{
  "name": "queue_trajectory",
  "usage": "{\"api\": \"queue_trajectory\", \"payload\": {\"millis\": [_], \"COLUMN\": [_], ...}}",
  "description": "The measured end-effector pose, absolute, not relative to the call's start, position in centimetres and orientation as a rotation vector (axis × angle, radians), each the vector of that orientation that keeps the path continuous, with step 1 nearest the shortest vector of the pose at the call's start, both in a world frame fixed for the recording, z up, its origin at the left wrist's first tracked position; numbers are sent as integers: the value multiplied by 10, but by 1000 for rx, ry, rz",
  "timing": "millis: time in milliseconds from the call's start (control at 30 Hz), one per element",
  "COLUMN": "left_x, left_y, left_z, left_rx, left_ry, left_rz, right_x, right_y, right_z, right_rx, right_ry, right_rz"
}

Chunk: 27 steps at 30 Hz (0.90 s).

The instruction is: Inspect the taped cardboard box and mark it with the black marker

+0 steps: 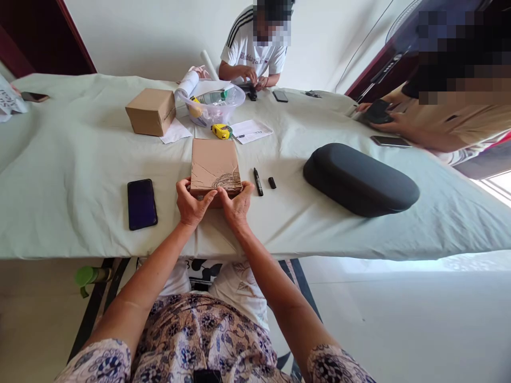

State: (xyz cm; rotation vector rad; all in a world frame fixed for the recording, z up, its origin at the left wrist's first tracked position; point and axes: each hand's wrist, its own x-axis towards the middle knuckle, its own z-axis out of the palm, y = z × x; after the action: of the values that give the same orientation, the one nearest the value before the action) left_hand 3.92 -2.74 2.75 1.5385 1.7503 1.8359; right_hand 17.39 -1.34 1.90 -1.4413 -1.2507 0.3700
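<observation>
The box (215, 159) is set on the table near its front edge, lid up, and is grasped from both sides at its near end. Its left side is held by the left hand (192, 205) and its right by the right hand (237, 205); both thumbs are brought nearly together along the near top edge.

The cardboard can be judged light and fairly stiff, dry enough not to slip, yet easily dented: creases are seen across the lid, and its near right corner is marked with black scribble. Whether anything is held inside cannot be told. The side walls seem best gripped low, since the lid might give under pressure.

The table is covered by a pale green cloth (88, 181), wrinkled in places, which could be dragged along if the box were slid. To the right, an uncapped pen (258, 182) is laid beside its cap (272, 183); to the left, a phone (142, 204) is placed. The room is bounded by a white wall (159, 37), and a pale floor (399, 314) is seen below.
</observation>
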Motion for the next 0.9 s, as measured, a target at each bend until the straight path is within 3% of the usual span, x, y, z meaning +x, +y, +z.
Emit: {"api": "queue_trajectory", "payload": {"millis": [900], "left_x": [22], "left_y": [-27], "left_z": [32], "left_rx": [1590], "left_ry": [1638], "left_rz": [1912], "right_x": [188], "right_y": [-10], "right_z": [19], "right_rx": [-1088], "right_ry": [-1296], "right_rz": [699]}}
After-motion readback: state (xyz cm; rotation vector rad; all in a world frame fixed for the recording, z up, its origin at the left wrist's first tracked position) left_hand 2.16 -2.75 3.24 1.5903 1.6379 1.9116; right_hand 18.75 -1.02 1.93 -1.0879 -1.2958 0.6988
